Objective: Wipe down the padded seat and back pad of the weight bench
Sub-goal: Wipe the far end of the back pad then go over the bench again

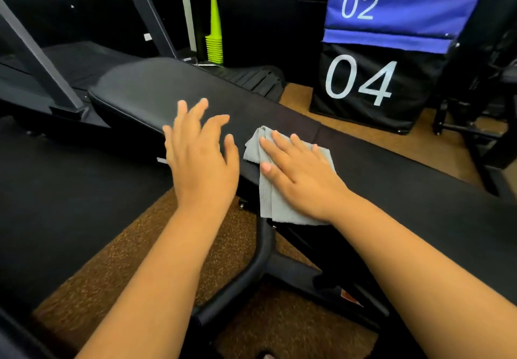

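Nearest to me are my two bare arms, reaching out over the brown speckled floor (145, 249) & the black metal legs (260, 269) under the bench.

My right hand (300, 175) lies flat on a grey cloth (272, 205). Fingers are straight & a bit spread, pressing the cloth down, not pinching it. The cloth sits on the near edge of the bench pad (145, 90), about the middle of the bench, & part of it hangs down over the side.

My left hand (200, 151) is just left of the cloth, fingers open & spread wide. It holds nothing. It's blurry, & I can't tell if it touches the pad or floats just above.

The pad is black & long. It runs from far left to near right. A thin seam (319, 130) crosses it just past my right hand, w/ more black padding (419, 191) going on to the right.

Left of the bench is a black mat (56, 191).

Farther back on the left are slanted grey bars (39, 59). In the middle at the back is a stack of bright green cones (214, 37). Far right is a big soft box (369, 84), black w/ "04" on it, & a blue & green one w/ "02" on top.
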A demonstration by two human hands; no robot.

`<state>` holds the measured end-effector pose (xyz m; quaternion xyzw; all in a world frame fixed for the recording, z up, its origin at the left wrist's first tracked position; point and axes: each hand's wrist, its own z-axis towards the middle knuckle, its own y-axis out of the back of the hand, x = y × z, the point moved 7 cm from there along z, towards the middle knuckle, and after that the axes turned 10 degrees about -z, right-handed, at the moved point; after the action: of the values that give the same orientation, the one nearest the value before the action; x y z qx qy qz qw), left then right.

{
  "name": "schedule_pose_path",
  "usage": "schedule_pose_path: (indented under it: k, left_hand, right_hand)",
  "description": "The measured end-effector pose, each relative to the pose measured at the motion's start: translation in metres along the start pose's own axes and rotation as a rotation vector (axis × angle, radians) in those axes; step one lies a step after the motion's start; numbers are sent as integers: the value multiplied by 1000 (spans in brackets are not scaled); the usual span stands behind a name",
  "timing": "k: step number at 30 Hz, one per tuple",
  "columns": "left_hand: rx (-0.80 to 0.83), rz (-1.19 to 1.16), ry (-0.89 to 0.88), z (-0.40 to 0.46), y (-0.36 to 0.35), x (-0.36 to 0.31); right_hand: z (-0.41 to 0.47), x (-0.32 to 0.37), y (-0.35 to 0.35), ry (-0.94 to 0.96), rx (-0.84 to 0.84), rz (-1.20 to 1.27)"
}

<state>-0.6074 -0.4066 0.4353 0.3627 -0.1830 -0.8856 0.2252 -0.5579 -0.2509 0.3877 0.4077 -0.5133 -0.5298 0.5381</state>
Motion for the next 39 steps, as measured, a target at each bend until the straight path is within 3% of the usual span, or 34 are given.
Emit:
schedule_pose_path:
  k: [4, 10, 16, 25, 29, 33, 39]
  left_hand:
    - [110, -56, -72, 0, -28, -27]
    - [281, 7, -39, 1, -68, -36]
    - [291, 139, -75, -1, -80, -33]
    - [325, 217, -83, 0, -88, -29]
    - [307, 220, -64, 1, -88, -27]
    - [298, 231, -50, 2, -88, -26]
    - [275, 229, -43, 1, -87, -26]
  right_hand:
    - [10, -32, 0, -84, 8, 50]
    - [17, -54, -5, -210, 13, 13]
    - [-34, -44, -6, -131, 7, 10]
    - [38, -107, -9, -315, 34, -23]
    - [25, -90, -9, -329, 20, -24]
    - [-7, -66, -10, -221, 5, 18]
    - [37, -127, -9, -305, 28, 8]
